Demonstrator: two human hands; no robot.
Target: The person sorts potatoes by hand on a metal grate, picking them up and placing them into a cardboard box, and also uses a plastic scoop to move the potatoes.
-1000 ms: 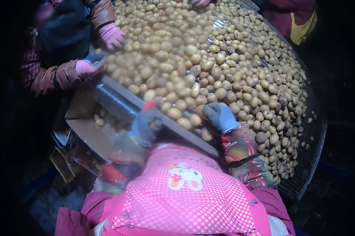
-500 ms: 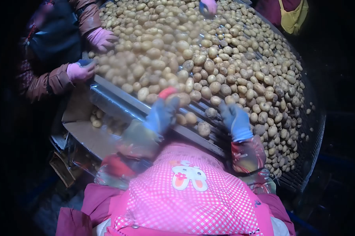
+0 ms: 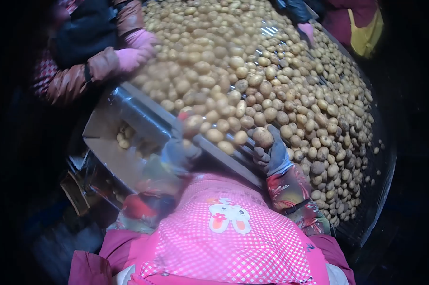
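My left hand (image 3: 179, 152), in a blue-grey glove, is blurred over the metal rim (image 3: 233, 161) of the sorting table. Its fingers reach a potato (image 3: 193, 122), but the blur hides whether they grip it. In my right hand (image 3: 276, 156), also gloved, a large brownish potato (image 3: 263, 137) sits between thumb and fingers. Many loose potatoes (image 3: 290, 95) lie beyond both hands on the slatted surface, some right at the rim.
An open cardboard box (image 3: 98, 126) with several potatoes stands at the left below the rim. A co-worker's pink-gloved hands (image 3: 136, 52) are at the upper left; another person's pink glove (image 3: 307, 33) is at the upper right.
My right hand has moved slightly left and now holds a potato. My left hand has shifted left and down. The upper co-worker's hand has moved right, and the view has shifted slightly.
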